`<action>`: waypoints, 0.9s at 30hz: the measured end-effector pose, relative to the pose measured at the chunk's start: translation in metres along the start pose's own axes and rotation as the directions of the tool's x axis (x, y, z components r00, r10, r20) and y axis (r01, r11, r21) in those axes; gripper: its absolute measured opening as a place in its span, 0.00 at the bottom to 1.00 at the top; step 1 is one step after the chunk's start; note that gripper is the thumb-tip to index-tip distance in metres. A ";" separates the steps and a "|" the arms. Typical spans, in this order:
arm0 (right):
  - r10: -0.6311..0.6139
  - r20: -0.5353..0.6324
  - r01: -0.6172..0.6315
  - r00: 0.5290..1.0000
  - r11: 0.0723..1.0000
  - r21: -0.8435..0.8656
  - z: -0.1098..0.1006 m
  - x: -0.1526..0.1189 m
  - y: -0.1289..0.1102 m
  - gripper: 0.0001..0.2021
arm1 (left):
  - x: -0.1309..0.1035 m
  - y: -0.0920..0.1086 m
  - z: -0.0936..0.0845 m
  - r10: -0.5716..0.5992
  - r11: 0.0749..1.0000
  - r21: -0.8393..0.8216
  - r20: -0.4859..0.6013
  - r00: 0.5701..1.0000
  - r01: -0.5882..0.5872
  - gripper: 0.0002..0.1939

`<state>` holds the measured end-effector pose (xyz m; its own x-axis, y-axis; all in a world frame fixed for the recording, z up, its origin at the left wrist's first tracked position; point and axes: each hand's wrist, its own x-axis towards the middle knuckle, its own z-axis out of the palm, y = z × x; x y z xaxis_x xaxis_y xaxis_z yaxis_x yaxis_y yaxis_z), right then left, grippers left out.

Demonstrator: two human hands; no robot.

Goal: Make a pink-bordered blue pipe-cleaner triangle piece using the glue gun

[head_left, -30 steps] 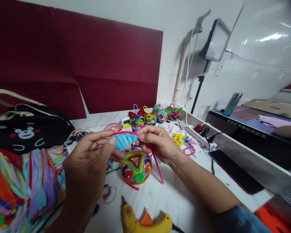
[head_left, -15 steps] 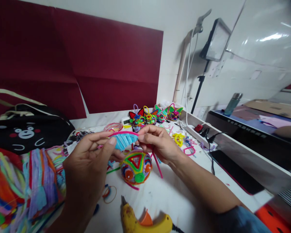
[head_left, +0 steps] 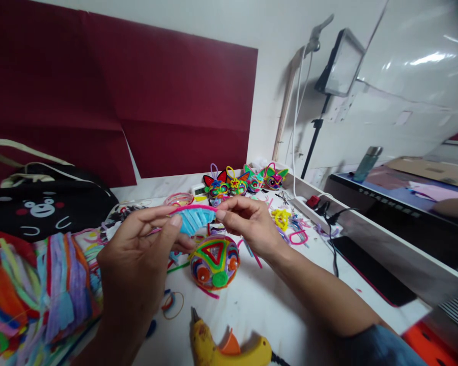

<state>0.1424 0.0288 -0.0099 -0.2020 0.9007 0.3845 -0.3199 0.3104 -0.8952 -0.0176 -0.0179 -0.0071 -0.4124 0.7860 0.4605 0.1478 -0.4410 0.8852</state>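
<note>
Between my fingers is a light blue ear-shaped piece of pipe cleaners [head_left: 194,220], held up above the table. Along its upper edge runs a pink pipe cleaner [head_left: 194,207]. My left hand [head_left: 139,254] grips the piece at its left end, between thumb and fingers. At the right end, the thumb and forefinger of my right hand [head_left: 252,223] pinch the pink pipe cleaner. Just below sits a round pipe-cleaner animal head [head_left: 215,262] with orange eyes, a green nose and a red triangle. A yellow hot glue gun [head_left: 229,351] lies nearest me.
Several finished eared heads [head_left: 236,183] line the back of the table. Bundled coloured pipe cleaners [head_left: 61,284] and a black bag [head_left: 41,213] are at left. On the right lie a phone [head_left: 374,269], a power strip [head_left: 328,218] and a low partition [head_left: 404,249].
My right hand has shifted slightly, and the loose pink tail beneath it has swung right. The blue piece stays in nearly the same place, still between both hands.
</note>
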 end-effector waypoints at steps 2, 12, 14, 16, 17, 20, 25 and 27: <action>-0.010 -0.004 0.010 1.000 1.000 -0.012 0.000 0.000 0.000 0.06 | 0.000 -0.001 -0.001 0.003 1.000 -0.008 0.004 1.000 -0.003 0.09; -0.041 -0.050 0.038 0.998 0.997 -0.064 0.002 -0.001 -0.001 0.05 | 0.000 0.003 0.002 0.000 1.000 -0.006 -0.015 1.000 0.000 0.09; -0.060 -0.055 0.055 0.997 0.995 -0.082 0.002 -0.001 -0.001 0.05 | 0.000 0.005 0.003 -0.023 1.000 -0.019 -0.035 0.999 0.023 0.09; -0.075 -0.055 0.069 0.996 0.993 -0.091 0.002 -0.002 0.000 0.05 | -0.001 0.005 0.003 -0.028 0.999 -0.022 -0.040 0.999 0.028 0.09; -0.081 -0.053 0.076 0.995 0.993 -0.093 0.001 -0.002 0.000 0.05 | -0.001 0.005 0.003 -0.024 0.999 -0.023 -0.032 0.999 0.023 0.10; -0.098 -0.044 0.093 0.994 0.990 -0.103 0.001 -0.002 0.001 0.05 | 0.000 0.006 0.004 -0.014 0.999 -0.032 -0.015 1.000 0.014 0.10; -0.165 -0.006 0.162 0.986 0.976 -0.147 -0.001 -0.002 0.004 0.05 | -0.002 0.011 0.008 -0.004 1.000 -0.012 -0.031 1.000 0.004 0.09; -0.187 0.005 0.185 0.982 0.967 -0.174 -0.001 -0.003 0.005 0.05 | -0.003 0.012 0.008 0.013 1.000 0.005 -0.031 0.999 -0.013 0.09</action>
<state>0.1423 0.0284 -0.0154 -0.1431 0.8255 0.5460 -0.1855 0.5195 -0.8341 -0.0070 -0.0222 0.0024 -0.4382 0.7664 0.4698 0.1576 -0.4490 0.8795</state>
